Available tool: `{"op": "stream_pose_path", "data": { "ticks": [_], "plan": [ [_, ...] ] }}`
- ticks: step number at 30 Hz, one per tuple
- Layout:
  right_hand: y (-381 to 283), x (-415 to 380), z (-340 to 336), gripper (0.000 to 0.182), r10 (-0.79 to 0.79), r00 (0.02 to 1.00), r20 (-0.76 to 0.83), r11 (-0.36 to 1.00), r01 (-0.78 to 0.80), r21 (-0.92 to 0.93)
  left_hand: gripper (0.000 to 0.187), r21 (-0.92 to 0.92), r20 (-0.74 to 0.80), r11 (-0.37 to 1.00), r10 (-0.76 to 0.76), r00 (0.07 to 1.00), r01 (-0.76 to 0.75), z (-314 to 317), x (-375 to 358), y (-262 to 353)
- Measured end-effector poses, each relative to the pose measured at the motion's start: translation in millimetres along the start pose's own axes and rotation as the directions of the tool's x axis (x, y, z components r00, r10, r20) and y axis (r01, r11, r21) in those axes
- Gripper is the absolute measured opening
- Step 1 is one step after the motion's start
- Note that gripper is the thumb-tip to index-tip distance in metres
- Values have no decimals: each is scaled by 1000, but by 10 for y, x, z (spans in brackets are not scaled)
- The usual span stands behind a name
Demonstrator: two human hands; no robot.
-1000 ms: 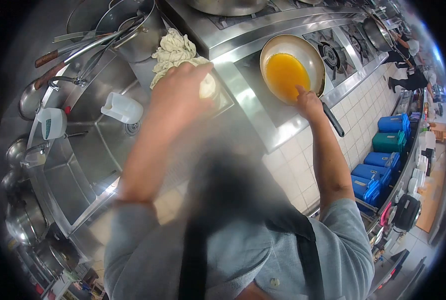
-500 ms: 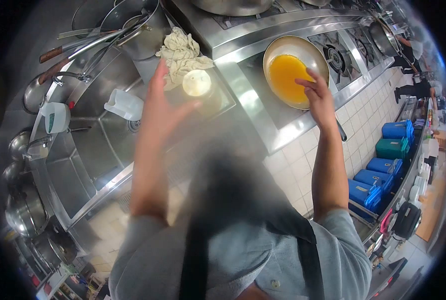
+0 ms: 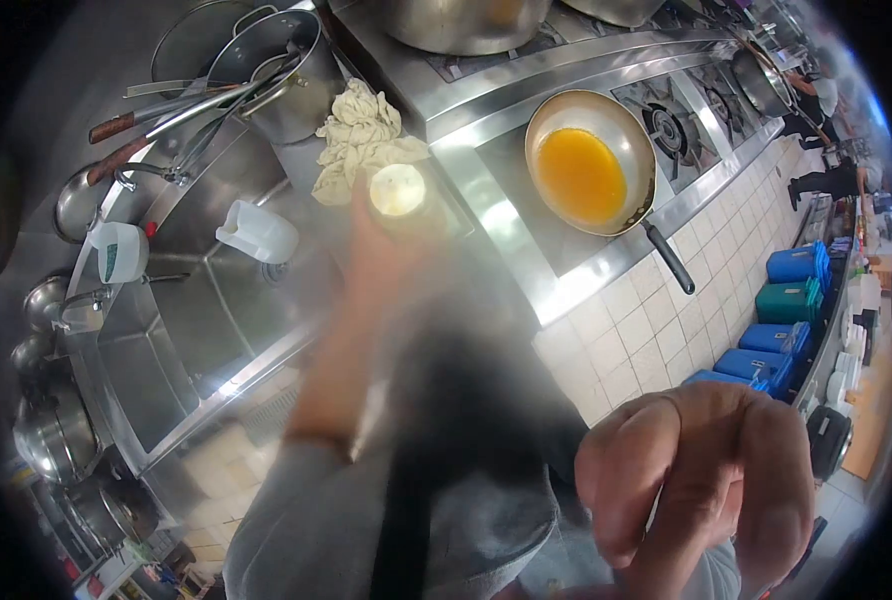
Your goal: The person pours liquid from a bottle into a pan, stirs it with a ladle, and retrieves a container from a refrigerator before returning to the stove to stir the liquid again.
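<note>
My left hand [image 3: 388, 255], blurred, is wrapped around the side of an upright container with a round white top [image 3: 398, 190]. Touching its far side is a crumpled pale cloth [image 3: 358, 125]. Close to the camera at lower right is my right hand [image 3: 701, 480], its fingers curled inward and nothing visible in them. Beyond it, a frying pan [image 3: 638, 150] rests on the steel stove top, with its black handle pointing toward me. Yellow-orange liquid [image 3: 581, 175] lies in the bottom of the pan.
To the left, a steel sink [image 3: 221, 280] holds a cut white plastic jug [image 3: 256, 232]. Another white jug [image 3: 121, 252] stands farther left. Long-handled utensils rest across a large pot [image 3: 296, 100]. Gas burners [image 3: 666, 130] line the stove. Lidded blue bins [image 3: 766, 335] and people stand at right.
My left hand has gone from spread open beside the white-topped container to around it. My right hand has left the space over the pan and come up close to the camera, fingers curling.
</note>
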State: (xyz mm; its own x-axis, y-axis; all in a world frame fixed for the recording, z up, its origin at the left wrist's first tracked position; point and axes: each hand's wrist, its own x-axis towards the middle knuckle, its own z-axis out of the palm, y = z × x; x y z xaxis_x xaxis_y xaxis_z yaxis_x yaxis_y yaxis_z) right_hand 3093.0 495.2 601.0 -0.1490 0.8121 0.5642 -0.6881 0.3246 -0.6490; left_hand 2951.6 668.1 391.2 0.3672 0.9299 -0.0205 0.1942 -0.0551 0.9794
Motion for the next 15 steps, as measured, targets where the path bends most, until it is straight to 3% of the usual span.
{"op": "stream_pose_path", "data": {
  "ticks": [2, 4, 6, 7, 10, 11, 13, 14, 15],
  "plan": [
    [133, 36, -52, 31, -83, 995, 56, 996, 85, -31, 117, 1, 1, 1000, 25, 1000, -25, -7, 59, -115],
    [129, 12, -47, 27, -163, 981, 107, 984, 170, -56, 118, 133, 0, 980, 148, 989, -147, -62, 98, -216],
    [-28, -73, 2, 32, 63, 998, -8, 997, -63, -36, 121, 80, 19, 986, 143, 990, -144, -122, 151, -237],
    [-27, -123, -37, 32, 63, 998, -11, 997, -63, -42, 124, 27, 34, 989, 142, 989, -143, -145, 177, -241],
    [75, -301, -289, 35, -232, 967, -108, 907, 175, -383, 130, 2, 82, 988, 153, 985, -154, -242, 182, -216],
    [-20, -298, -419, 38, -306, 932, -193, 674, 69, -736, 130, -3, 82, 988, 156, 984, -156, -288, 185, -285],
    [-178, -579, -855, 48, -201, 768, -608, 471, -469, -747, 130, 269, 30, 948, 167, 985, -169, -379, 125, -537],
    [-225, -857, -1283, 47, -196, 744, -639, 209, -605, -769, 130, 267, 25, 949, 165, 986, -165, -422, 57, -607],
    [-279, -1158, -1577, 49, -196, 642, -741, -30, -759, -650, 126, 237, 6, 964, 121, 993, -119, -469, -36, -662]
  ]
}}
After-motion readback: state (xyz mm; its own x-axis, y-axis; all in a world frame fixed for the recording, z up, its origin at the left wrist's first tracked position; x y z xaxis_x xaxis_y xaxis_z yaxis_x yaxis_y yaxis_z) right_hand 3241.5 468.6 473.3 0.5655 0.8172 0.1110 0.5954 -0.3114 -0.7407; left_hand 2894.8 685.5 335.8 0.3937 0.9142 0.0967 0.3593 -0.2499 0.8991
